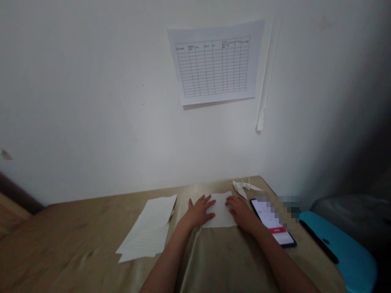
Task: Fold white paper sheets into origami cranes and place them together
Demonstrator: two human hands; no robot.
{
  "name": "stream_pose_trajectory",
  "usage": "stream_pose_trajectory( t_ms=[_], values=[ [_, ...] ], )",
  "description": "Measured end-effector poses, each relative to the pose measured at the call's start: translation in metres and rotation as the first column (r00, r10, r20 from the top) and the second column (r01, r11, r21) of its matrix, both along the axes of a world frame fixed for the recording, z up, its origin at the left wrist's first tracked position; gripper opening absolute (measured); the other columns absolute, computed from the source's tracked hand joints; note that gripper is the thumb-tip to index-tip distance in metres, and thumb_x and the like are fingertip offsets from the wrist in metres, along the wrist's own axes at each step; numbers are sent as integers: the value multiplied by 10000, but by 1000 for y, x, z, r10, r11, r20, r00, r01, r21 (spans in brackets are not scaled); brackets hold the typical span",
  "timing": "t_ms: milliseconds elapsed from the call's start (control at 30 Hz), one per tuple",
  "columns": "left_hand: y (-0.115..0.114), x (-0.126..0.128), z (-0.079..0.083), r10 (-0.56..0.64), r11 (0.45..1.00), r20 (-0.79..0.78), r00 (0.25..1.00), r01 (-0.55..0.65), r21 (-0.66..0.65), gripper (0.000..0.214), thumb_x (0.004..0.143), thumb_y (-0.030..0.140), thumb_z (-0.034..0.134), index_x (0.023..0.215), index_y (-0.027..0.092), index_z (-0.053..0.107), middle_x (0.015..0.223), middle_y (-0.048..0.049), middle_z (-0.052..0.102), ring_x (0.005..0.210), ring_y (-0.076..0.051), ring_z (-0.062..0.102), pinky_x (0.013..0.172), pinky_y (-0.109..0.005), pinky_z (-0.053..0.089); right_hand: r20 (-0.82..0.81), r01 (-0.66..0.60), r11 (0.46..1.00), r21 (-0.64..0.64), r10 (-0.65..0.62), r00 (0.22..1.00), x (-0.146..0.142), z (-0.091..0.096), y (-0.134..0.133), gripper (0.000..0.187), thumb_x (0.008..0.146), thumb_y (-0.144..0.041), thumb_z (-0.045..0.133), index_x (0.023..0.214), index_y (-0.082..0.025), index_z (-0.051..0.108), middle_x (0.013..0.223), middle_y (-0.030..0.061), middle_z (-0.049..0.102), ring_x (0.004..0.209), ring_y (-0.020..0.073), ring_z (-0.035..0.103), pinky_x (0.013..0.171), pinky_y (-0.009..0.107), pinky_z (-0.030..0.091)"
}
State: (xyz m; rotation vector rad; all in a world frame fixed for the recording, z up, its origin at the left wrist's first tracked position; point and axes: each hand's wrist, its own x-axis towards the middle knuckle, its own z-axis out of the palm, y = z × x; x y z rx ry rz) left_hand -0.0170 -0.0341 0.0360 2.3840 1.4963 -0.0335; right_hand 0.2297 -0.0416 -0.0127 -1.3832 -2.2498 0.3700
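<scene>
Left hand point(200, 211) and right hand point(241, 213) are lying flat and open, pressing a paper sheet point(220, 209) against the table point(61, 228); loose sheets point(146, 230) are sitting at 9 o'clock.

Smartphone point(270, 219) on the table point(61, 248), printed grid chart point(212, 67) on the wall point(91, 101)

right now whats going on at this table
A person is pressing a white sheet onto the table, with the left hand and right hand flat on its sides. Lined sheets lie to the left, paper cranes sit beyond, and a phone lies to the right.
</scene>
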Motion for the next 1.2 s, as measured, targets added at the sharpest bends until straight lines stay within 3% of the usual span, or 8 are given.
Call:
stream_pose_trajectory(
  t_ms=[133, 233, 400, 533, 767, 1000, 1133, 1200],
  values=[
    [-3, 13, -15, 29, 994, -34, 999, -25, 103, 607, 986, 510, 433, 1567, 377, 320, 1685, -62, 238, 1553, -371, 187, 1134, -809, 99, 23, 73, 994, 78, -76, 997, -9, -20, 3, 518, 888, -55, 359, 1345, -122, 593, 1495, 164, 526, 1443, 245, 429, 1232, 499, 317],
    [-6, 26, -30, 58, 979, -43, 997, -48, 199, 652, 1004, 579, 350, 1592, 304, 294, 1686, -112, 210, 1554, -405, 150, 1150, -794, 78, 27, 12, 995, 98, -15, 1000, -22, -27, 1, 518, 937, -129, 354, 1421, -122, 540, 1545, 159, 473, 1473, 251, 391, 1227, 514, 338],
    [-7, 34, -43, 39, 979, -21, 999, -34, 203, 701, 979, 700, 227, 1601, 374, 218, 1702, -30, 156, 1557, -437, 59, 1137, -816, 53, 82, 16, 999, 48, -20, 996, -30, -25, -3, 550, 971, -179, 311, 1496, -91, 454, 1584, 156, 413, 1493, 246, 358, 1241, 469, 321],
    [-7, 31, -41, 48, 978, -28, 998, -41, 203, 728, 963, 732, 212, 1597, 375, 230, 1701, -38, 152, 1561, -420, 69, 1136, -813, 56, 129, 122, 990, 76, -131, 983, -27, -24, -6, 544, 998, -301, 370, 1490, -87, 460, 1596, 163, 387, 1513, 271, 313, 1254, 478, 266],
    [-15, 11, -30, 103, 977, -85, 991, -85, 196, 816, 954, 737, 265, 1616, 263, 210, 1689, -156, 129, 1570, -377, 89, 1167, -764, 88, 127, 225, 972, 69, -233, 964, -28, -21, -9, 592, 980, -375, 450, 1484, -64, 455, 1589, 209, 372, 1505, 309, 326, 1250, 503, 241],
    [-24, 2, -25, 103, 969, -69, 992, -85, 233, 743, 986, 625, 392, 1606, 240, 256, 1688, -168, 146, 1571, -358, 107, 1195, -722, 105, 73, 196, 980, 40, -199, 977, -22, -12, -8, 531, 948, -364, 534, 1400, -85, 554, 1544, 217, 451, 1474, 325, 376, 1235, 516, 275],
    [-25, 2, -23, -35, 969, 4, 999, 33, 244, 545, 1027, 498, 404, 1552, 360, 361, 1678, -75, 260, 1560, -324, 193, 1199, -710, 146, 27, 109, 994, 20, -109, 994, -17, -4, -7, 413, 918, -292, 588, 1302, -151, 637, 1484, 161, 539, 1429, 289, 440, 1221, 494, 321],
    [-26, 1, -22, -87, 975, 33, 996, 78, 207, 533, 1018, 517, 420, 1531, 376, 393, 1659, -57, 319, 1547, -310, 243, 1208, -703, 135, -11, 46, 999, -16, -46, 999, -14, 1, -8, 374, 909, -250, 591, 1267, -170, 664, 1459, 135, 569, 1404, 264, 471, 1217, 471, 339]
  ],
)
